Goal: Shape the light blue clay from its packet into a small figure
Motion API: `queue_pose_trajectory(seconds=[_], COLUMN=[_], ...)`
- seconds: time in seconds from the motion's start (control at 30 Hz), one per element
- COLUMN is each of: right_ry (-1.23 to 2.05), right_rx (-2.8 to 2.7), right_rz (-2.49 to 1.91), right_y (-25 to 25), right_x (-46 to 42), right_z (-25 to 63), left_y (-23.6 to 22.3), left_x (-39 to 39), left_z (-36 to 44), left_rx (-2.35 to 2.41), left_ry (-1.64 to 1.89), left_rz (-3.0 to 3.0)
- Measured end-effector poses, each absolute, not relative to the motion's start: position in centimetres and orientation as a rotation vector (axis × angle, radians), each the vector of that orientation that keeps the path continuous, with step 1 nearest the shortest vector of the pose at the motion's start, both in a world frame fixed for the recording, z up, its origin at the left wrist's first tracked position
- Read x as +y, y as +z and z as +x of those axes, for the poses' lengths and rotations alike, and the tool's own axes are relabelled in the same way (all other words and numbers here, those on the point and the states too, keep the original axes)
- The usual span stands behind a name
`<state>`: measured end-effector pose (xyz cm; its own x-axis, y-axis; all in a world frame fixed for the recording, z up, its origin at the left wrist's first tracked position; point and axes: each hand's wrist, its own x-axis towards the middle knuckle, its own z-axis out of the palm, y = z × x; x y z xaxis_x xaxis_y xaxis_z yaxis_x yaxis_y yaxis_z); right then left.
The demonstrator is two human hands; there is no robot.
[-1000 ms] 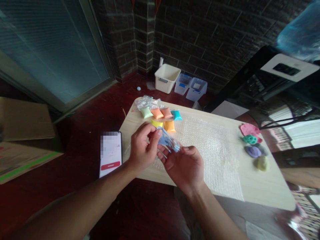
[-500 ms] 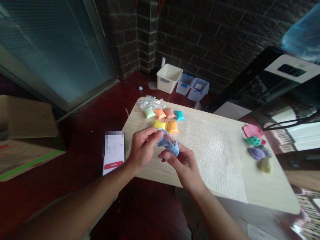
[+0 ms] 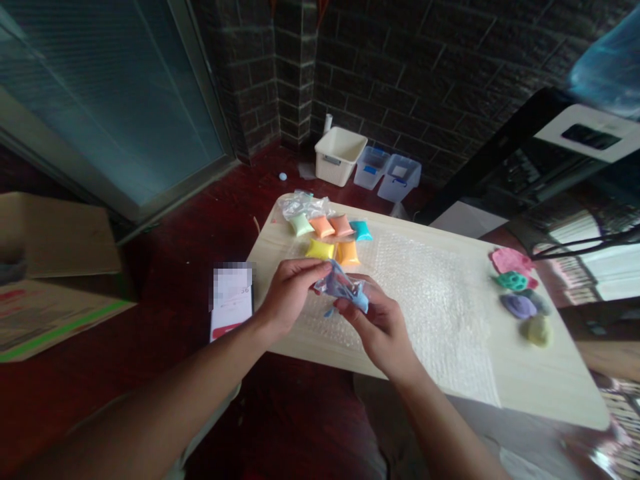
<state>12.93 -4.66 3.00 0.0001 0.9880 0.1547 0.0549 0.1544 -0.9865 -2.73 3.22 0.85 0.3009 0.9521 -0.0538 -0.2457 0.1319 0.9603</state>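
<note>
Over the near edge of the bubble wrap, my two hands hold a crinkled clear plastic bag [image 3: 333, 287] with soft blue modelling clay [image 3: 359, 300] in it. My left hand [image 3: 285, 297] is closed, pinching the bag's left end between thumb and fingers. At the other end my right hand [image 3: 383, 327] is closed around the clay, thumb in front and fingers behind. A small blue bit hangs below the bag. Just beyond the hands lie a yellow clay packet [image 3: 320, 249] and an orange clay packet [image 3: 348, 253].
Bubble wrap [image 3: 435, 300] covers the table's middle. Behind are more clay packets [image 3: 323, 227] and crumpled plastic [image 3: 305, 205]. Several shaped clay pieces [image 3: 520, 305] sit at the right end. A phone [image 3: 233, 300] is at left, bins [image 3: 340, 160] on the floor beyond, a cardboard box [image 3: 65, 280] far left.
The bag has turned and shifted slightly right, showing more clear plastic on its near side. My right hand has moved a little right with the clay. The view has shifted slightly.
</note>
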Motion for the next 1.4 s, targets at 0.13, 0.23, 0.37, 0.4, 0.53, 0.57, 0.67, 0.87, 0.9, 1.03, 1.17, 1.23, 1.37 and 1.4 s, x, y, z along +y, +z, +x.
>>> queue_pose_trajectory(seconds=[0.13, 0.23, 0.37, 0.4, 0.53, 0.57, 0.67, 0.87, 0.9, 1.03, 1.17, 1.23, 1.37, 1.4], right_ry=[0.933, 0.774, 0.872, 0.976, 1.511, 1.607, 1.728, 1.709, 1.706, 1.663, 1.482, 1.357, 1.18, 1.158], right_rx=[-1.465, -1.634, -1.582, -1.501, -1.004, -0.881, -0.658, -0.611, -0.61, -0.623, -0.772, -0.912, -1.148, -1.181], right_rz=[-1.188, -1.27, -1.272, -1.256, -1.081, -1.02, -0.896, -0.833, -0.826, -0.838, -0.954, -1.073, -1.211, -1.219], right_y=[2.8, 2.7, 2.8, 2.8, 3.1, 3.2, 3.7, 3.6, 3.5, 3.2, 2.7, 2.4, 2.1, 2.1], right_x=[-4.6, -4.6, -4.9, -5.0, -5.5, -5.5, -5.6, -5.4, -5.4, -5.3, -5.5, -5.6, -5.9, -5.9], right_z=[13.3, 13.8, 13.8, 13.7, 12.9, 12.7, 12.4, 12.4, 12.5, 12.6, 12.6, 12.7, 13.1, 13.2], left_y=[0.5, 0.3, 0.1, 0.2, 0.5, 0.5, 0.7, 0.7, 0.7, 0.7, 0.7, 0.6, 0.5, 0.5], left_x=[3.1, 3.2, 3.2, 3.2, 2.9, 2.8, 2.5, 2.3, 2.3, 2.4, 2.5, 2.7, 2.9, 3.0], left_z=[-2.6, -2.5, -2.2, -2.1, -1.6, -1.5, -1.2, -0.6, -0.5, -0.1, 0.2, 0.2, 0.0, 0.0], left_rx=[0.842, 0.869, 0.904, 0.91, 0.921, 0.926, 0.945, 0.939, 0.932, 0.918, 0.912, 0.916, 0.931, 0.928], left_ry=[1.043, 1.067, 1.04, 1.037, 1.087, 1.101, 1.119, 1.122, 1.119, 1.114, 1.13, 1.141, 1.175, 1.183], left_rz=[1.059, 0.973, 0.824, 0.8, 0.835, 0.874, 0.982, 1.003, 0.997, 0.947, 0.891, 0.864, 0.802, 0.785])
